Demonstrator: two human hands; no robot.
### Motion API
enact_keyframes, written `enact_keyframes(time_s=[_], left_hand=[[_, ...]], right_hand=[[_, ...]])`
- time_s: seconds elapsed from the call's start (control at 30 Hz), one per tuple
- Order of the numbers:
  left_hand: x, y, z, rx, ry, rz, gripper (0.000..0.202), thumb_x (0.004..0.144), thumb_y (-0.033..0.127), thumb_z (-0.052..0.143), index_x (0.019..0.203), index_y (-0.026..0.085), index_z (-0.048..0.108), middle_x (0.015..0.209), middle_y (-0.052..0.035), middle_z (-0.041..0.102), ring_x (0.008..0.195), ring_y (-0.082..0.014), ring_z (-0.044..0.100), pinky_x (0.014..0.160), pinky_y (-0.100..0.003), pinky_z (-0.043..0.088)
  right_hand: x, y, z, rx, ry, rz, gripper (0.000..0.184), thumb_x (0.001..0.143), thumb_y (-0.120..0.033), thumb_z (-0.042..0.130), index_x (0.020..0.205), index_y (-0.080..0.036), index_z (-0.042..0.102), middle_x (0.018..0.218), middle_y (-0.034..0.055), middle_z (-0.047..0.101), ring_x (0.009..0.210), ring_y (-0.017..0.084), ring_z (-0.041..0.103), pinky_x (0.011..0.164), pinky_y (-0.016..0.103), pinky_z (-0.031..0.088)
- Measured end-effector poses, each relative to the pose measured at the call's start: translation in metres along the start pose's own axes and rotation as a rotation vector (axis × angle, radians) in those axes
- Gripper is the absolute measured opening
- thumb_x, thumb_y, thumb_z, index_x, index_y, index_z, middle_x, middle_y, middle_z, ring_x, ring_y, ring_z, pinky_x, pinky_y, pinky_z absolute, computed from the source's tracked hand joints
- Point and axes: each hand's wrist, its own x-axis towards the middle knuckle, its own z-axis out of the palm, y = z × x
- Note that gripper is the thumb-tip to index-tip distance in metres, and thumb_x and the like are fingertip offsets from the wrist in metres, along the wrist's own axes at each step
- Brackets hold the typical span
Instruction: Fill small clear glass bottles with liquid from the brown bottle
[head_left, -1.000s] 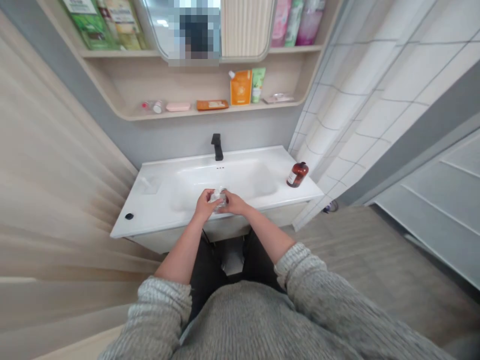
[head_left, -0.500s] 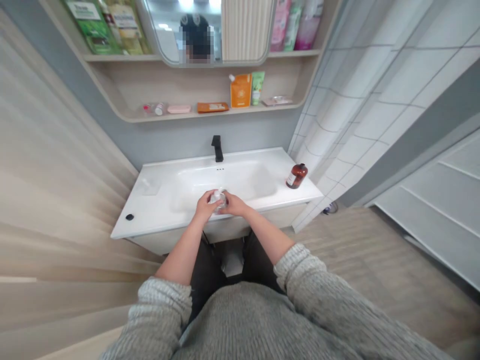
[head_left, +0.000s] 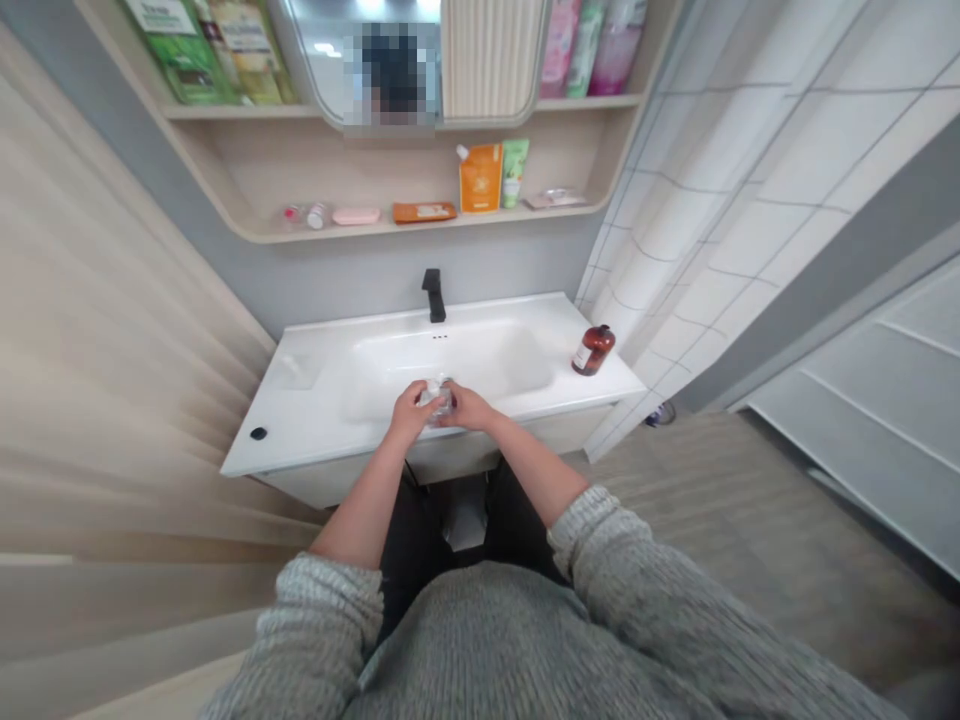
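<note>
While both hands [head_left: 406, 411] [head_left: 470, 408] clasp it, a clear bottle [head_left: 436, 392] shows between them.

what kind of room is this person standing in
It looks like a bathroom or washroom: there is a white basin with a black faucet, and a mirror set among shelves of bottles above it.

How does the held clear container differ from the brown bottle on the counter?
The clear container is colourless, while the brown bottle is reddish-brown with a pale label. The clear container looks smaller than the brown bottle. The left hand and right hand hold the clear container; the brown bottle stands untouched on the counter. Both are at the sink.
</note>
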Motion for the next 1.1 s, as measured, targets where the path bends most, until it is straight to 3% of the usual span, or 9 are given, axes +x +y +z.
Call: enact_keyframes(time_s=[0.27, 0.4, 0.5, 0.57, 0.7, 0.77, 0.97, 1.1], left_hand=[[-0.002, 0.007, -0.003, 0.022, 0.009, 0.006, 0.035, 0.079, 0.051, 0.092, 0.099, 0.025, 0.083, 0.113, -0.0080, 0.080, 0.107, -0.0295, 0.072, 0.103, -0.045, 0.056], [0.003, 0.012, -0.002, 0.008, 0.103, -0.038, 0.039, 0.072, 0.051, 0.098, 0.093, 0.024, 0.081, 0.108, -0.0079, 0.081, 0.105, -0.0298, 0.074, 0.103, -0.047, 0.058], [0.007, 0.024, -0.001, 0.016, 0.147, -0.075, 0.040, 0.077, 0.055, 0.096, 0.097, 0.023, 0.082, 0.102, -0.0078, 0.082, 0.100, -0.0307, 0.075, 0.097, -0.047, 0.061], [0.007, 0.037, -0.003, 0.110, 0.130, -0.033, 0.036, 0.085, 0.056, 0.089, 0.100, 0.023, 0.084, 0.102, -0.0083, 0.083, 0.103, -0.0320, 0.076, 0.097, -0.047, 0.062], [0.005, 0.063, -0.009, 0.531, 0.082, 0.212, 0.027, 0.092, 0.047, 0.086, 0.105, 0.023, 0.086, 0.120, -0.0133, 0.084, 0.123, -0.0363, 0.074, 0.113, -0.051, 0.057], [0.004, 0.070, -0.010, 0.619, 0.056, 0.274, 0.024, 0.096, 0.043, 0.083, 0.108, 0.023, 0.087, 0.121, -0.0141, 0.084, 0.122, -0.0359, 0.075, 0.114, -0.052, 0.056], [0.009, 0.065, -0.015, 0.501, 0.095, 0.228, 0.019, 0.099, 0.040, 0.078, 0.107, 0.024, 0.086, 0.116, -0.0099, 0.084, 0.115, -0.0318, 0.076, 0.110, -0.049, 0.060], [0.011, 0.064, -0.020, 0.440, 0.023, 0.293, 0.020, 0.093, 0.039, 0.084, 0.107, 0.024, 0.086, 0.120, -0.0106, 0.082, 0.119, -0.0316, 0.075, 0.114, -0.049, 0.058]], right_hand=[[0.000, 0.004, 0.000, 0.011, -0.012, -0.025, 0.071, 0.067, -0.037, 0.103, 0.126, -0.023, 0.067, 0.098, -0.0019, 0.073, 0.086, 0.021, 0.066, 0.079, 0.030, 0.048], [0.000, 0.007, 0.001, -0.004, -0.012, -0.016, 0.072, 0.067, -0.036, 0.104, 0.127, -0.022, 0.068, 0.097, -0.0017, 0.072, 0.085, 0.021, 0.066, 0.079, 0.030, 0.048], [0.000, 0.009, 0.002, -0.002, -0.022, -0.009, 0.072, 0.068, -0.036, 0.104, 0.129, -0.022, 0.068, 0.098, -0.0018, 0.073, 0.086, 0.021, 0.068, 0.080, 0.030, 0.048], [0.001, 0.009, 0.002, -0.004, -0.022, -0.006, 0.074, 0.068, -0.036, 0.105, 0.130, -0.022, 0.068, 0.099, -0.0014, 0.074, 0.086, 0.021, 0.068, 0.080, 0.030, 0.050], [0.001, 0.011, 0.004, 0.010, -0.008, -0.022, 0.081, 0.067, -0.037, 0.106, 0.136, -0.022, 0.066, 0.108, 0.0018, 0.077, 0.090, 0.022, 0.070, 0.085, 0.032, 0.053], [0.002, 0.012, 0.005, 0.034, -0.009, -0.032, 0.082, 0.069, -0.037, 0.105, 0.139, -0.022, 0.065, 0.113, 0.0034, 0.078, 0.094, 0.023, 0.072, 0.087, 0.033, 0.055], [0.002, 0.014, 0.006, 0.018, -0.027, -0.025, 0.078, 0.070, -0.037, 0.105, 0.136, -0.023, 0.067, 0.107, 0.0016, 0.078, 0.093, 0.023, 0.073, 0.087, 0.033, 0.055], [0.002, 0.012, 0.005, -0.011, -0.010, -0.004, 0.078, 0.068, -0.038, 0.106, 0.135, -0.022, 0.068, 0.106, 0.0018, 0.077, 0.092, 0.023, 0.072, 0.086, 0.033, 0.054]])
